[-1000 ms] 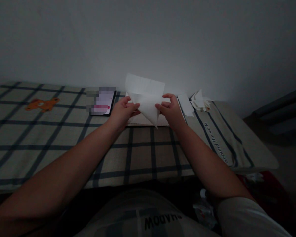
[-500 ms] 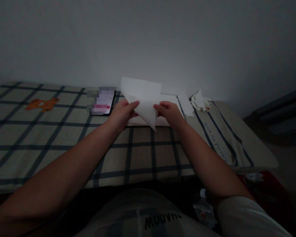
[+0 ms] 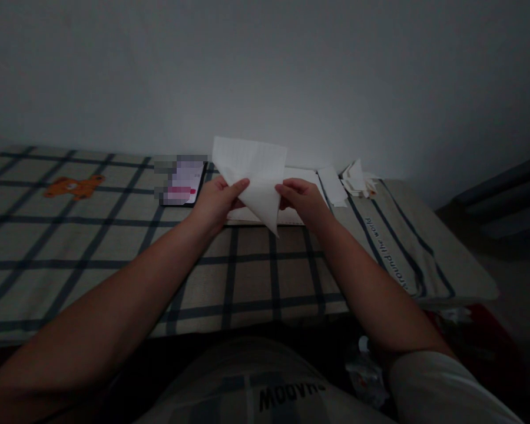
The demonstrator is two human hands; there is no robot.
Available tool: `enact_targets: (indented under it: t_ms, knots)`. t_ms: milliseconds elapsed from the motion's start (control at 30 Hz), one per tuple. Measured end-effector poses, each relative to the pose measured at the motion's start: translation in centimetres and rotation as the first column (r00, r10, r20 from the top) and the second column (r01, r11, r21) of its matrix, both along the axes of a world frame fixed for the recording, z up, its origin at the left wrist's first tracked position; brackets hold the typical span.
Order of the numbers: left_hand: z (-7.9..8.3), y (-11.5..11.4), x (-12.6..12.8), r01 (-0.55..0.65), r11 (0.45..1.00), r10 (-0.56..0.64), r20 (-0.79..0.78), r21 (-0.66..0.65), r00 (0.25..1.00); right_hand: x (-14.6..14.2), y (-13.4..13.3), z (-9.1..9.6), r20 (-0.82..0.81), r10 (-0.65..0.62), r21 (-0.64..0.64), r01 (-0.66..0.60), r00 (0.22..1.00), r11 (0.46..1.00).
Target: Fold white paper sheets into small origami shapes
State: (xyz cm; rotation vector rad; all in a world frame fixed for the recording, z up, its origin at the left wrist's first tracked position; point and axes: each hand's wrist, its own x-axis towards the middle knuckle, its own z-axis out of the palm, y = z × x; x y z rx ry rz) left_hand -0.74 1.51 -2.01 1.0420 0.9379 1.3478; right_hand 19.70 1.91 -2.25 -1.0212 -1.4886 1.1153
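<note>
A sheet of white paper [image 3: 254, 168], folded over along a slanting edge so that one corner points down, is held up between my two hands. My left hand [image 3: 221, 197] pinches its left edge, thumb on the near face. At the right edge, the thumb and fingers of my right hand [image 3: 301, 194] are closed on the same sheet. Below and behind it lies a pad of white paper [image 3: 307, 174] on the checked cloth, partly hidden by the sheet and the hands.
Left of the pad lies a phone [image 3: 185, 182] with its screen lit. An orange bear-shaped piece [image 3: 75, 186] is farther left. White paper strips [image 3: 333, 187] and a folded paper pile [image 3: 358, 179] lie to the right. The checked tablecloth [image 3: 265, 277] ends before a grey wall [image 3: 265, 76].
The sheet has tilted very slightly, its top edge shifting a little to the left. Both hands keep their hold at nearly the same place.
</note>
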Motion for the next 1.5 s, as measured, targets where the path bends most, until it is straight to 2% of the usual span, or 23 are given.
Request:
enact_targets:
  t_ms: [267,567,1033,1300,1500]
  knots:
    - [-0.25,0.11,0.03,-0.045,0.998,0.046,-0.029,0.032,0.999,0.09,-0.12,0.22,0.108,-0.023,0.010,0.022,0.994,1.000]
    - [-0.13,0.04,0.06,-0.072,0.997,0.074,-0.050,0.031,0.996,-0.03,-0.16,0.18,0.109,-0.023,0.020,0.021,0.994,1.000]
    - [-0.28,0.00,0.06,-0.064,0.997,0.067,-0.068,0.053,0.995,-0.08,-0.22,0.42,0.056,-0.019,-0.006,0.019,0.998,1.000]
    - [-0.49,-0.05,0.01,-0.013,1.000,0.014,-0.080,0.016,0.997,0.19,0.40,-0.15,0.143,-0.073,0.021,0.071,0.987,0.997]
    - [-0.60,0.63,-0.33,-0.080,0.996,0.079,0.022,0.028,0.997,0.57,0.69,-0.10,0.132,-0.106,0.032,0.102,0.986,0.994]
